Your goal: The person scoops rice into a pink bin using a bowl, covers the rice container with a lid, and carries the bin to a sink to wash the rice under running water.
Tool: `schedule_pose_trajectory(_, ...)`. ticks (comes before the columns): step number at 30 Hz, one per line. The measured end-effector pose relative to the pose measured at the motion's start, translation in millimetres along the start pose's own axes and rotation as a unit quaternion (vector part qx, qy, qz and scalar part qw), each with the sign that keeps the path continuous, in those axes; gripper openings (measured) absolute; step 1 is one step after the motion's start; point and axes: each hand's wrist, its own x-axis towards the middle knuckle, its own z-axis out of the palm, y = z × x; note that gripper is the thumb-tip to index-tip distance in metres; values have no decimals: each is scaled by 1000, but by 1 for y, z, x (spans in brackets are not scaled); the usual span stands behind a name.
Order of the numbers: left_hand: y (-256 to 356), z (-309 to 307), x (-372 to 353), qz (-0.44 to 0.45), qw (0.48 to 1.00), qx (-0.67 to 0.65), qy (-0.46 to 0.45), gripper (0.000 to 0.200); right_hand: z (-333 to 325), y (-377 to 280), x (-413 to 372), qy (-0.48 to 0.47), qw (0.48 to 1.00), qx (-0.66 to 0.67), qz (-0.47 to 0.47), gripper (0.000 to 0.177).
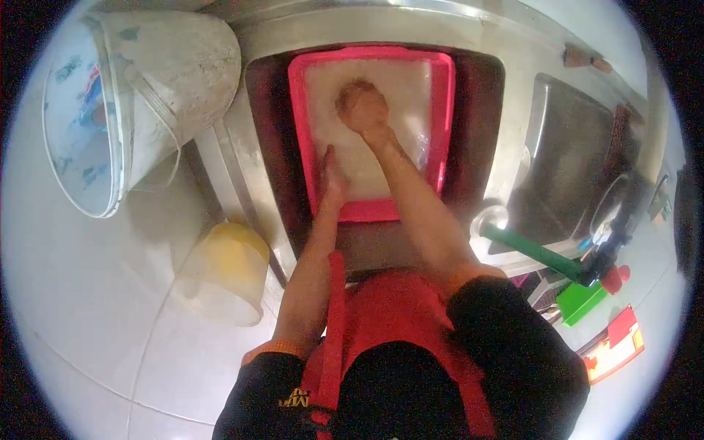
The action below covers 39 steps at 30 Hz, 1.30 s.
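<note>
A pink rectangular tub point(447, 110) sits in the dark basin of a steel sink, with a pale, cloudy whitish surface point(400, 165) inside it. Over the upper middle of that surface is my right hand point(364, 108), its fingers curled in around a darker brownish patch; I cannot tell what, if anything, they hold. Lower down, my left hand point(334, 176) lies along the inner left side of the tub, fingers stretched out and slightly blurred, at the pink wall. Both forearms reach in from the tub's near side.
A large whitish bucket point(180, 66) stands at upper left, and a yellowish translucent bucket point(227, 271) is on the white tiled floor. Right of the tub are a second sink basin point(565, 154), a green pipe-like handle point(535, 251) and a bright green object point(579, 299).
</note>
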Motion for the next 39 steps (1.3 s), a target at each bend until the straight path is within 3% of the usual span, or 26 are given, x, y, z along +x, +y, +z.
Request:
schedule_pose_trajectory(2, 7, 8, -17, -71, 996, -53, 23, 88, -8, -19, -5, 270, 953, 18, -133, 37)
schedule_pose_trajectory(3, -1, 0, -11, -74, 996, -53, 24, 88, -4, -27, 4, 261, 953, -7, -153, 51)
schedule_pose_trajectory(4, -4, -2, -6, -79, 996, -37, 16, 89, -5, -33, 12, 261, 954, -4, -150, 51)
schedule_pose_trajectory(7, -14, -15, 12, -71, 997, -30, -30, 92, 5, -40, 38, 220, 962, -80, -140, 55)
schedule_pose_trajectory(8, -12, -19, 13, -64, 996, -34, -58, 92, 1, -45, 37, 158, 979, -74, -105, 52)
schedule_pose_trajectory(9, -1, -12, 7, -62, 996, -33, -60, 92, 0, -47, 37, 94, 991, -69, -68, 50)
schedule_pose_trajectory(10, 6, -5, -1, -72, 996, -23, -37, 93, 3, -46, 32, 95, 991, -69, -68, 50)
schedule_pose_trajectory(12, 21, 11, -22, -85, 996, -9, -15, 93, 9, -35, 21, 3, 985, -138, -99, 47)
schedule_pose_trajectory(13, 26, 16, -32, -63, 998, 2, -24, 92, 8, -31, 16, 4, 986, -139, -97, 47)
schedule_pose_trajectory(15, 21, 13, -31, -39, 999, 11, -32, 91, -1, -30, -2, -114, 984, -120, -65, 42)
schedule_pose_trajectory(16, 15, 7, -24, -30, 999, 18, -36, 90, -3, -28, -9, -114, 984, -121, -67, 42)
schedule_pose_trajectory(18, 12, 7, -28, -25, 999, 24, -33, 88, 0, -25, -22, 85, 987, -75, -110, 39)
schedule_pose_trajectory(19, 11, 9, -27, -29, 999, 24, -11, 86, -1, -29, -21, 84, 988, -74, -110, 39)
schedule_pose_trajectory(21, 9, 8, -14, -31, 999, 25, 7, 83, -16, -50, -8, 226, 956, 53, -181, 36)
schedule_pose_trajectory(23, -7, -7, 8, -45, 994, -44, -87, 79, 6, -67, 18, 234, 958, 8, -163, 37)
schedule_pose_trajectory(24, -18, -22, 20, -47, 994, -41, -91, 79, 19, -65, 26, 237, 960, -40, -147, 37)
schedule_pose_trajectory(25, -29, -39, 30, 83, 973, 180, -120, 77, 28, -57, 24, 239, 960, -42, -142, 37)
schedule_pose_trajectory(26, -36, -46, 36, 210, 887, 387, -142, 75, 37, -49, 20, 185, 969, -104, -130, 38)
schedule_pose_trajectory(27, -25, -32, 22, 210, 886, 385, -147, 75, 41, -44, 17, 128, 971, -164, -118, 39)
schedule_pose_trajectory(28, -1, -8, -5, 74, 979, 185, -51, 75, 39, -38, 17, 129, 970, -168, -117, 39)
schedule_pose_trajectory(29, 13, 7, -20, -70, 996, -30, 47, 75, 36, -31, 15, 143, 974, -130, -122, 38)
schedule_pose_trajectory(33, -7, -12, -2, -28, 999, -44, -2, 77, 22, 19, -10, 182, 973, 26, -139, 37)
schedule_pose_trajectory(35, -6, -16, 5, -46, 998, 46, 2, 81, -3, 47, -18, 385, 913, 54, -127, 42)
schedule_pose_trajectory(37, 8, -3, -6, -49, 998, 36, 3, 80, -16, 76, -5, 292, 955, -17, 55, 51)
schedule_pose_trajectory(39, 12, 2, -8, -53, 998, 28, 1, 79, -2, 87, 11, 283, 955, 4, 82, 57)
